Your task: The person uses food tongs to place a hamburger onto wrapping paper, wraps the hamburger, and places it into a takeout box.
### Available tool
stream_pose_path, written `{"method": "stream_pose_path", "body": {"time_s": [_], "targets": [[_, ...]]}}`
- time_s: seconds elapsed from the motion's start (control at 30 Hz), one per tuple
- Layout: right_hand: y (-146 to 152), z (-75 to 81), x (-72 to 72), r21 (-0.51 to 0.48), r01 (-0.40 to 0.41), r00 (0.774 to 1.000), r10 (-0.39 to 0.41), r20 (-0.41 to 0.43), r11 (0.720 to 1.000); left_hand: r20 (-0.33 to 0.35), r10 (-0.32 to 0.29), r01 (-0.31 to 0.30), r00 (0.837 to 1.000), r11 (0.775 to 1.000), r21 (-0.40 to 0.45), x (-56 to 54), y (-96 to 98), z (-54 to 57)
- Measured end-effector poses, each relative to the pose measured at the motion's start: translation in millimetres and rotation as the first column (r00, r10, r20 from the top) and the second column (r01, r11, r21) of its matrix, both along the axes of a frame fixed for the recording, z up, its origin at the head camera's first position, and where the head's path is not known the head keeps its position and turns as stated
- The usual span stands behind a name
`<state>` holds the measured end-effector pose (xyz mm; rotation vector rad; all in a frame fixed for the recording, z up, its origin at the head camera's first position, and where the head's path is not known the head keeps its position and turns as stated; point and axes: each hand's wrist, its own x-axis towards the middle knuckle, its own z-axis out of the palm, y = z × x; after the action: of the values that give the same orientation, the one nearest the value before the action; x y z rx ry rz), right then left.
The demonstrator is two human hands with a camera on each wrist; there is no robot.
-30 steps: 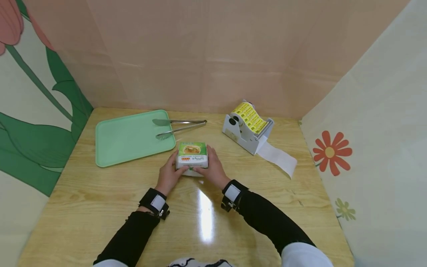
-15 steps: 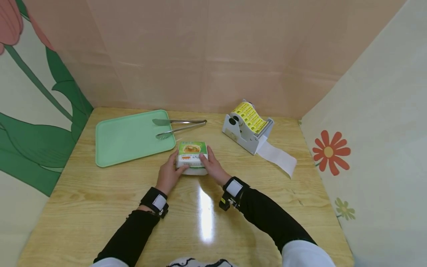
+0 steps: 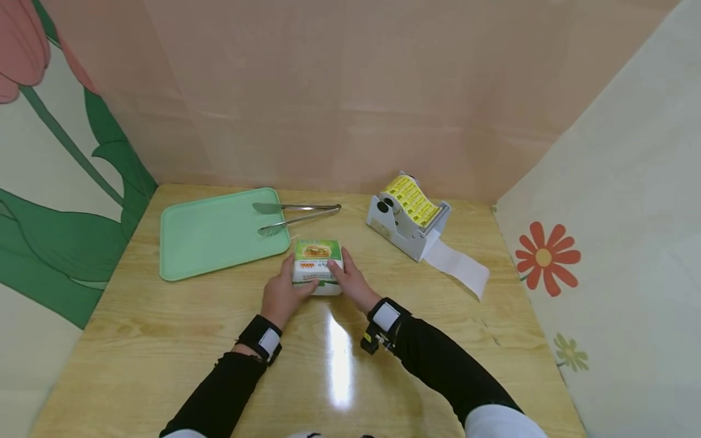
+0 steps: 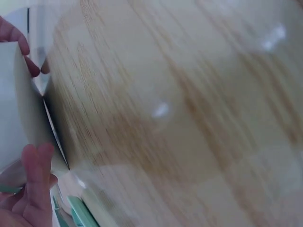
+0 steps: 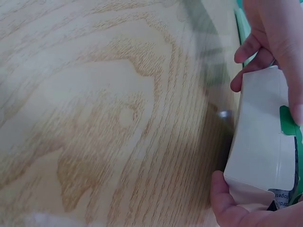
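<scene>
In the head view a small closed burger box [image 3: 316,252], green and white with a burger picture on its lid, sits on the table. The left hand [image 3: 281,298] grips its left side, thumb lying across the front face. From the right, the right hand [image 3: 355,285] holds the box, thumb bent over the front of the lid and fingers along the side. Up close in the right wrist view, the box [image 5: 262,127] shows a plain white side wall and a green tab at its edge. Only a pale wall of the box [image 4: 10,109] appears in the left wrist view.
Behind and left lies a mint-green tray [image 3: 210,237], with metal tongs [image 3: 306,210] resting partly over its right edge. At the back right stands a grey label dispenser [image 3: 402,225] carrying a yellow label roll [image 3: 412,199]; a white paper strip [image 3: 459,266] trails onto the wooden table [image 3: 427,395].
The right thumb has moved from the box's lower front edge up onto the lid's front. The left thumb has slid farther across the front face. The head view has tilted up slightly.
</scene>
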<state>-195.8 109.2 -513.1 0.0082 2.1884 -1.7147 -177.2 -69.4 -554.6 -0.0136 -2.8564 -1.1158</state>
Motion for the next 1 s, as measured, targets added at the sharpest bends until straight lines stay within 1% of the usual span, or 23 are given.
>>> {"method": "stream_pose_path", "body": {"time_s": [0.07,0.13,0.23,0.33,0.43,0.5,0.57,0.7,0.83,0.93,1.0], "targets": [[-0.1,5.9,1.1,-0.018,-0.011,1.000,0.011,0.012,1.000,-0.012,0.010,-0.010,1.000,1.000,-0.010,0.1,0.4,-1.2],[0.6,5.5,0.0,-0.022,-0.019,1.000,0.019,0.021,1.000,-0.012,0.015,-0.015,1.000,1.000,-0.004,-0.5,0.0,-2.2],[2.2,-3.7,-4.6,-0.027,-0.007,0.999,0.008,0.046,1.000,0.014,0.019,-0.020,1.000,1.000,0.024,-2.2,-1.5,-2.4],[2.6,-14.6,-8.1,-0.029,0.023,0.997,-0.020,0.073,0.999,0.046,0.020,-0.023,0.999,0.998,0.050,-3.6,-3.1,-1.3],[1.9,-20.4,-9.3,-0.038,0.061,0.993,-0.057,0.107,0.997,0.067,0.009,-0.013,0.998,0.998,0.065,-3.9,-4.3,0.5],[1.4,-21.2,-10.0,-0.061,0.084,0.989,-0.076,0.130,0.995,0.072,0.001,-0.006,0.997,0.997,0.072,-4.0,-4.9,1.8],[0.8,-20.3,-10.9,-0.092,0.091,0.986,-0.077,0.145,0.992,0.068,-0.010,0.005,0.998,0.997,0.072,-4.3,-5.8,2.8],[0.2,-17.6,-12.4,-0.116,0.075,0.984,-0.054,0.172,0.990,0.072,-0.023,0.018,0.997,0.998,0.063,-4.7,-7.2,4.9],[0.7,-17.6,-12.9,-0.114,0.076,0.981,-0.054,0.186,0.991,0.112,-0.029,0.019,0.993,0.996,0.083,-4.8,-7.7,5.8],[0.5,-18.8,-12.6,-0.122,0.099,0.980,-0.075,0.185,0.988,0.150,-0.036,0.019,0.988,0.993,0.115,-4.5,-7.0,5.1],[0.1,-20.0,-11.7,-0.119,0.115,0.979,-0.092,0.182,0.986,0.157,-0.042,0.023,0.987,0.992,0.120,-3.5,-6.3,4.5]]}}
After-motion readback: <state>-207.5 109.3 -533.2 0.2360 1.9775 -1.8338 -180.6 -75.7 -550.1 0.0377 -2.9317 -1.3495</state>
